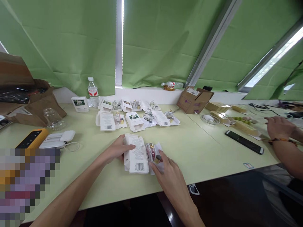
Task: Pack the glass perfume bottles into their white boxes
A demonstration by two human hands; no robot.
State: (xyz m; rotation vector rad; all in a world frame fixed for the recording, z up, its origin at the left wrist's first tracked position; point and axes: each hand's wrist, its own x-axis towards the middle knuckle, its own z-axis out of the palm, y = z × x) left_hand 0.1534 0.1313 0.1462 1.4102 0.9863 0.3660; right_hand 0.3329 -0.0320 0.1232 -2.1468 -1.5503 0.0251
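fingers of our l hand (115,149) pinch the box (138,154); our r hand (172,168) curves round the cap (157,158), can't tell if pinching; we'd press lightly w/o denting the box.

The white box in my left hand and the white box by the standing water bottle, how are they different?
The near box shows printed text and a barcode; the far box shows a picture with white and green in it.

The near box is held by the left hand; no hand touches the far box.

The near box has a small glass bottle beside it; the far box has the water bottle.

Both are white.
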